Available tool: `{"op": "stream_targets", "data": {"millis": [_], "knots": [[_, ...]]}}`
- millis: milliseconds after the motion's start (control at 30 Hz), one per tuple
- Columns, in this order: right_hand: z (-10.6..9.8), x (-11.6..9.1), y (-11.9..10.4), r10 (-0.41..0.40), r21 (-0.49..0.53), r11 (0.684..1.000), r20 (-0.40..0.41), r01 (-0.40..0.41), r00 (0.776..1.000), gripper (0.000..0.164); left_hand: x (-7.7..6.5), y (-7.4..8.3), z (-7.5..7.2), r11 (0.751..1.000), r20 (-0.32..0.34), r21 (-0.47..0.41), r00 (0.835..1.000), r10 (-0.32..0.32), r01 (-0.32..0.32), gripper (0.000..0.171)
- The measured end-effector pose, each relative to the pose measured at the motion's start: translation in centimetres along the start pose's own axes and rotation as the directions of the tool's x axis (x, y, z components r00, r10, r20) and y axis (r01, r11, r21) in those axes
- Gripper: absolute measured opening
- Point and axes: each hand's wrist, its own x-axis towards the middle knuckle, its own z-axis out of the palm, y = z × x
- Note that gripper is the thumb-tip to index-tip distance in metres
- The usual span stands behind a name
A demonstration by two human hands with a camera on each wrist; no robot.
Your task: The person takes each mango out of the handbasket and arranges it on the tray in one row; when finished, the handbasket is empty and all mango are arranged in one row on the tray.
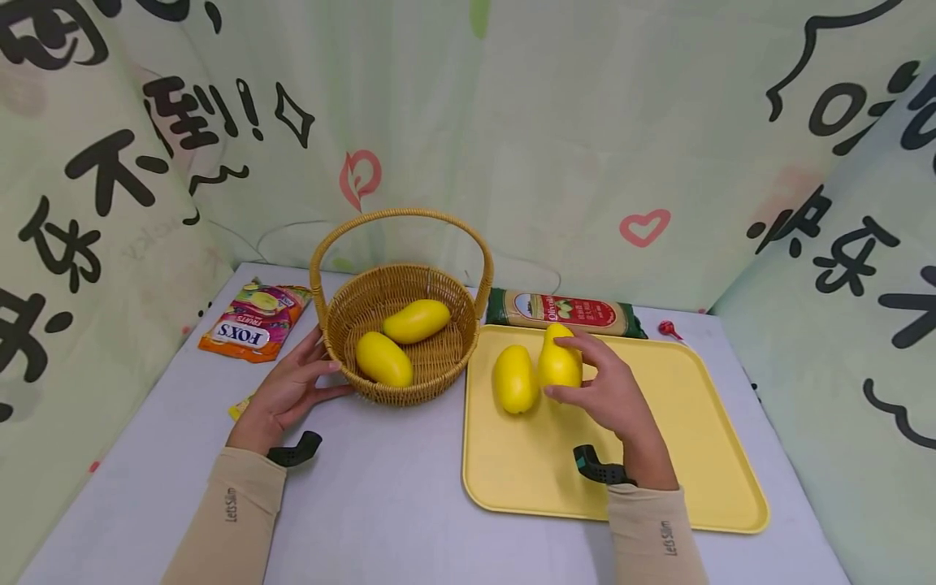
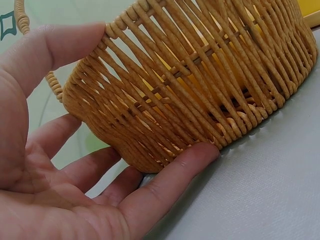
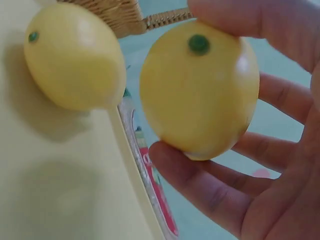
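In the head view, my left hand (image 1: pixel 292 386) holds the near left side of a round wicker basket (image 1: pixel 398 396) with a tall hoop handle. The left wrist view shows my spread fingers curving along the basket's woven wall (image 2: pixel 165 85), one at the rim and another low by the tabletop. Two yellow mangoes (image 1: pixel 417 321) lie inside. Over the yellow tray (image 1: pixel 526 479), my right hand (image 1: pixel 603 386) grips another mango (image 3: pixel 200 90) between thumb and fingers, its green stem end facing the wrist camera. Just left of it, one more mango (image 1: pixel 515 379) rests on the tray.
An orange and purple Fox's candy bag (image 1: pixel 256 321) lies left of the basket. Behind the tray is a long green and red pasta pack (image 1: pixel 563 313), with a small red wrapped lollipop (image 1: pixel 669 329) to its right. Printed curtains enclose the white table (image 1: pixel 395 504).
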Motion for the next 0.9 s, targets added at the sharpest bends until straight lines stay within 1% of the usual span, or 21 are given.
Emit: {"op": "stream_targets", "data": {"millis": [133,233,533,900], "knots": [[0.00,0.20,0.27,0.012,-0.141,0.990,-0.004,-0.012,1.000,0.070,-0.01,0.00,-0.06,1.000,0.007,-0.002,1.000,0.002,-0.002,0.088],[0.00,0.28,0.35,0.033,-0.204,0.978,0.001,-0.032,0.999,0.069,-0.02,0.00,-0.07,1.000,0.012,0.002,1.000,0.004,-0.004,0.087],[0.18,0.38,0.66,0.087,-0.235,0.968,0.003,-0.083,0.996,0.070,0.00,-0.03,-0.05,1.000,0.019,0.015,1.000,0.016,-0.016,0.087],[0.75,0.65,1.08,0.111,-0.277,0.956,0.035,-0.097,0.993,0.070,0.06,-0.02,-0.11,1.000,0.011,0.023,1.000,0.011,-0.011,0.088]]}}
